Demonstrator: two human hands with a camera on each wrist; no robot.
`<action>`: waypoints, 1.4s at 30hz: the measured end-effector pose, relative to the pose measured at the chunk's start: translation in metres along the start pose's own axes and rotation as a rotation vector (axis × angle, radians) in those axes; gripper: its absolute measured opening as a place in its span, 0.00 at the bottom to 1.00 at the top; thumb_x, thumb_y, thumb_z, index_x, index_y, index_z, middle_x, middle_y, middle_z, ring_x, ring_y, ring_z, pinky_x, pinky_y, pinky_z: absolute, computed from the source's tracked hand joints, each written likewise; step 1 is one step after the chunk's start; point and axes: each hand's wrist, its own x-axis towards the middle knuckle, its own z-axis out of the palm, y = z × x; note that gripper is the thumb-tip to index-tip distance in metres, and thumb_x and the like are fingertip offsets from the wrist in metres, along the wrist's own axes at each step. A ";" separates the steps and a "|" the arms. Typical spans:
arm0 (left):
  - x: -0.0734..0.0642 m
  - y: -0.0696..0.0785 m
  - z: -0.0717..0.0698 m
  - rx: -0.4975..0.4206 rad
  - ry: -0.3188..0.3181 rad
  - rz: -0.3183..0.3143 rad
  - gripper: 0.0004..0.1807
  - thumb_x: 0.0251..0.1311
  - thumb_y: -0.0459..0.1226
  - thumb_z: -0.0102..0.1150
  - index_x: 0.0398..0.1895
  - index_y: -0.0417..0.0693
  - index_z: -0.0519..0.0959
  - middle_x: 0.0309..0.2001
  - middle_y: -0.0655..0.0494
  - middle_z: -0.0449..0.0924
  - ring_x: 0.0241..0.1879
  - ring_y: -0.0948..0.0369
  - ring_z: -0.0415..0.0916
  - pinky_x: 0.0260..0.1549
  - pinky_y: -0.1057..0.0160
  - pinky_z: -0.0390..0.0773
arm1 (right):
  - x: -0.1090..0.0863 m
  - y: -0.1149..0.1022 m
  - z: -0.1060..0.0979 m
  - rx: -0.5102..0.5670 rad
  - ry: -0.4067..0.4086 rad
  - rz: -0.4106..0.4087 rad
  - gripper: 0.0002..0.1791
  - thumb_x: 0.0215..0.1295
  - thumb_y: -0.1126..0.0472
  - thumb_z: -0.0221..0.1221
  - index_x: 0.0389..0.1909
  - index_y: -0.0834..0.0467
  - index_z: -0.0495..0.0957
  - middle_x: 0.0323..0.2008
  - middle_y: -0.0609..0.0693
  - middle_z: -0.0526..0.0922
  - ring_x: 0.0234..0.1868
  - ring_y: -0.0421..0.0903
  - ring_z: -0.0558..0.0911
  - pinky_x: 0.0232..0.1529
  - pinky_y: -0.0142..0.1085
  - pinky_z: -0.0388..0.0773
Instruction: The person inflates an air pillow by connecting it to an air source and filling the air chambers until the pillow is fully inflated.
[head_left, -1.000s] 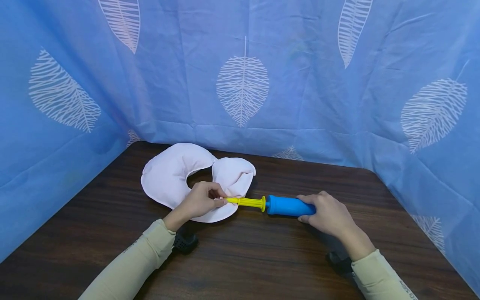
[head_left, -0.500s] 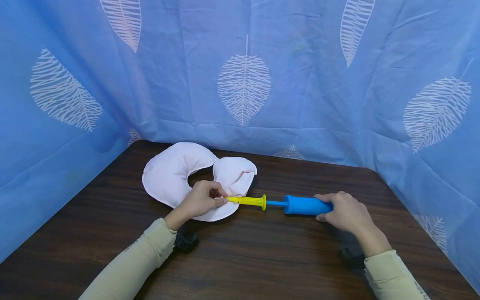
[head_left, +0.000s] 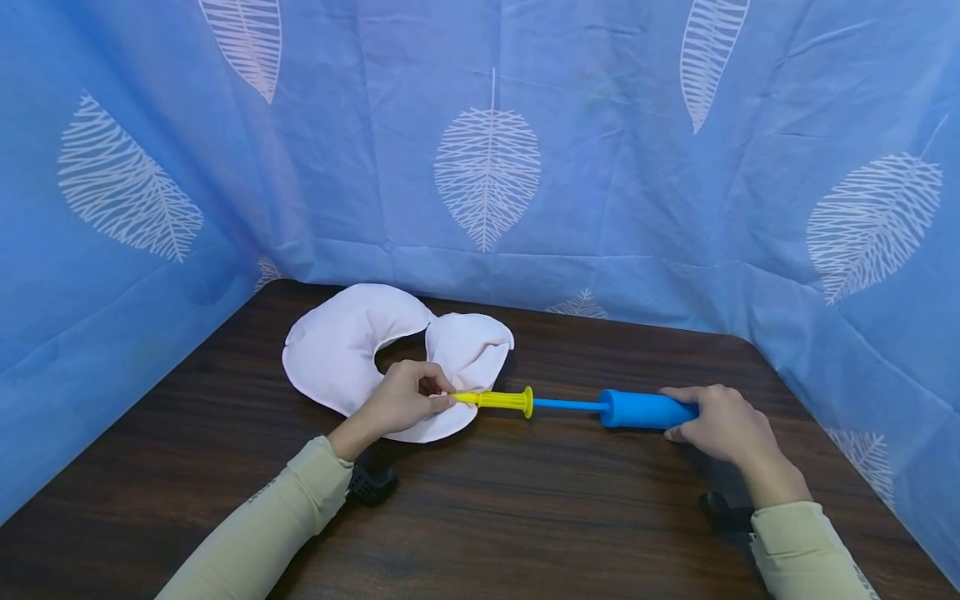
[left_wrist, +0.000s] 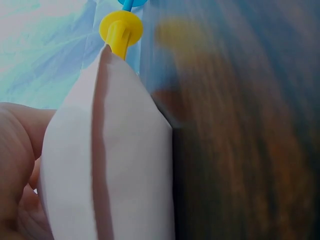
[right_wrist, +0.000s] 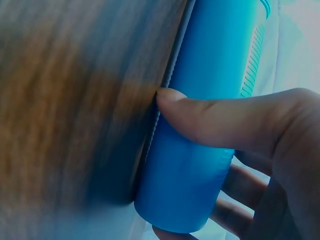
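Note:
A pale pink inflatable neck pillow [head_left: 326,350] lies puffed out, with some creases, on the dark table. My left hand [head_left: 401,400] rests over its near lobe, thumb and forefinger pinching the tip of the pump's yellow nozzle [head_left: 502,401] against the pillow; the fingers cover the tip. In the left wrist view, the pillow [left_wrist: 130,150] hides most of the yellow end. A thin blue rod [head_left: 566,405] runs from there to the blue barrel [head_left: 637,409] of the hand pump. My right hand [head_left: 723,423] grips the barrel's far end, thumb across it in the right wrist view.
The dark wood table [head_left: 540,517] reaches back to a blue curtain [head_left: 600,167] with white leaf prints, which hangs on the left, back and right. Black wrist cameras sit under both sleeves [head_left: 258,525].
My right hand has drawn the blue barrel steadily to the right, baring more and more of the rod. The left hand, yellow nozzle and pillow have stayed in place.

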 end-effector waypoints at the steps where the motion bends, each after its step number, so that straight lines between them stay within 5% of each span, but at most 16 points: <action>1: 0.000 0.000 0.000 0.001 0.001 0.000 0.03 0.63 0.31 0.74 0.37 0.47 0.91 0.34 0.56 0.86 0.36 0.59 0.76 0.43 0.61 0.77 | 0.000 0.000 0.000 0.000 0.003 0.002 0.39 0.59 0.53 0.76 0.72 0.55 0.78 0.66 0.79 0.75 0.57 0.74 0.79 0.43 0.68 0.79; 10: -0.001 -0.001 -0.002 -0.011 0.018 0.005 0.03 0.62 0.30 0.74 0.36 0.46 0.91 0.34 0.55 0.86 0.35 0.59 0.76 0.41 0.61 0.77 | -0.003 -0.019 0.007 0.037 0.056 -0.066 0.36 0.59 0.57 0.77 0.69 0.58 0.81 0.64 0.77 0.79 0.57 0.73 0.79 0.47 0.68 0.80; 24: -0.001 0.001 0.002 -0.019 -0.015 0.026 0.02 0.63 0.30 0.73 0.36 0.46 0.90 0.33 0.55 0.85 0.35 0.60 0.77 0.40 0.62 0.77 | -0.007 -0.080 0.025 -0.006 0.109 -0.235 0.34 0.61 0.52 0.78 0.69 0.55 0.82 0.59 0.64 0.87 0.57 0.65 0.82 0.47 0.62 0.83; 42: -0.002 0.001 0.002 -0.024 -0.009 0.036 0.03 0.63 0.30 0.73 0.36 0.46 0.91 0.34 0.55 0.86 0.35 0.60 0.76 0.41 0.61 0.77 | -0.007 -0.072 0.021 -0.049 0.107 -0.195 0.35 0.60 0.49 0.78 0.68 0.52 0.83 0.57 0.65 0.87 0.54 0.64 0.84 0.40 0.59 0.83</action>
